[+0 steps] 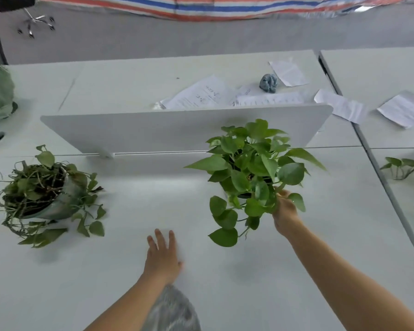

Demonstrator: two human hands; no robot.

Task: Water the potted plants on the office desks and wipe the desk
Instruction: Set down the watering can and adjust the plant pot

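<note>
At one o'clock on the worktop [153, 199], my right hand [285, 211] held the leafy plant [251, 168], thumb curled in near its base. The fingers were buried under the leaves, so I could not see the pot or whether it rested on the surface. I judged the grip was low to spare the stems. My left hand [163, 256], at six o'clock, was spread flat, palm down over the bare surface and holding nothing, perhaps to steady the reach. The wilted plant [41, 192] sat at nine o'clock, its pot tipped, vines trailing. The cloth [269, 83] lay bunched at twelve o'clock beyond the partition [153, 130], among papers [201, 94], well apart from both hands, so wiping looked not yet begun.
</note>
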